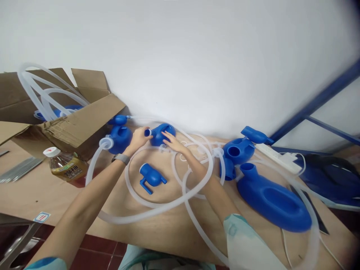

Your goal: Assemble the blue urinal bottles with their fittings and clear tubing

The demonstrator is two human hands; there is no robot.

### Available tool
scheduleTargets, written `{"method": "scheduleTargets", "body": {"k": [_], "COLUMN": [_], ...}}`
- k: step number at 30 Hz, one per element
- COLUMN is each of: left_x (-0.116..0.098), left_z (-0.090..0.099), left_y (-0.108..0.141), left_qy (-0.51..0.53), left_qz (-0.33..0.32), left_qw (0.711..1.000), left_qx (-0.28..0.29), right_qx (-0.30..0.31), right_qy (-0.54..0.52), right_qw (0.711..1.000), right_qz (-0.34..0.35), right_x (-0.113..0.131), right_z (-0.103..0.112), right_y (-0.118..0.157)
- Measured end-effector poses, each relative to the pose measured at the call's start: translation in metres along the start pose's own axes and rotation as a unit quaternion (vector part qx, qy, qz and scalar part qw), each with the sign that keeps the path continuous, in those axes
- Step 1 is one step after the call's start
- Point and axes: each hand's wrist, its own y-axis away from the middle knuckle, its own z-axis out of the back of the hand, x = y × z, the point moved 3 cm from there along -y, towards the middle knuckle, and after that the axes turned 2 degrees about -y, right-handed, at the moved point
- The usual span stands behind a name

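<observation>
A blue plastic urinal bottle lies near the wall, its open mouth toward the left. My left hand has thumb and fingers closed around the neck at that mouth. Against the bottle's right side rests my right hand, fingers spread and stretched out. In front of both hands, a small blue spouted piece with a handle and a white rim lies on the table. A clear hose loops around it and passes over my right forearm. Left of my left hand stands another blue bottle with a white cap and hose.
An open cardboard box with hoses and blue parts stands at left, behind a drink bottle. Metal rods lie at far left. At right are a large blue bottle, more blue parts and a white power strip.
</observation>
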Motion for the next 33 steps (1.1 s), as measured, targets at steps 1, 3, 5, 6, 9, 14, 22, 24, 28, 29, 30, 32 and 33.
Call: {"method": "scheduleTargets", "body": {"k": [1, 3, 5, 6, 9, 14, 22, 24, 28, 29, 30, 32, 33], "left_x": [-0.002, -0.007, -0.016, -0.022, -0.039, -0.060, -0.086, -0.096, -0.119, -0.121, -0.121, -0.113, -0.105], "left_z": [0.008, 0.030, 0.062, 0.080, 0.126, 0.139, 0.078, 0.056, 0.012, 0.002, -0.007, -0.019, -0.022], "left_y": [-0.001, 0.000, 0.007, 0.013, 0.039, 0.069, 0.093, 0.105, 0.119, 0.121, 0.121, 0.123, 0.124], "left_qy": [-0.001, -0.006, -0.009, -0.003, 0.041, 0.229, 0.352, 0.352, 0.395, 0.412, 0.428, 0.422, 0.391], "left_qz": [0.002, -0.005, -0.032, -0.051, -0.096, -0.109, -0.184, -0.194, -0.177, -0.162, -0.149, -0.143, -0.154], "left_qw": [1.000, 0.999, 0.995, 0.991, 0.977, 0.966, 0.905, 0.895, 0.867, 0.858, 0.849, 0.848, 0.863], "left_qx": [-0.008, -0.040, -0.098, -0.125, -0.184, -0.055, 0.153, 0.194, 0.247, 0.260, 0.273, 0.288, 0.281], "right_qx": [-0.022, -0.070, -0.100, -0.104, -0.121, -0.249, -0.112, -0.086, -0.081, -0.095, -0.108, -0.125, -0.129], "right_qy": [-0.009, -0.037, -0.064, -0.069, -0.057, -0.030, -0.113, -0.093, -0.055, -0.048, -0.041, -0.022, -0.010], "right_qw": [1.000, 0.997, 0.993, 0.992, 0.991, 0.967, 0.986, 0.992, 0.994, 0.992, 0.989, 0.986, 0.986], "right_qz": [0.008, 0.022, 0.023, 0.020, 0.026, 0.049, 0.042, 0.020, -0.049, -0.071, -0.090, -0.105, -0.104], "right_x": [-0.004, -0.013, -0.021, -0.024, -0.021, 0.019, 0.044, 0.040, 0.034, 0.034, 0.035, 0.038, 0.039], "right_z": [0.008, 0.025, 0.042, 0.049, 0.066, 0.093, 0.101, 0.093, 0.085, 0.086, 0.089, 0.097, 0.101], "right_y": [0.011, 0.037, 0.066, 0.081, 0.124, 0.171, 0.252, 0.273, 0.299, 0.304, 0.309, 0.320, 0.328]}}
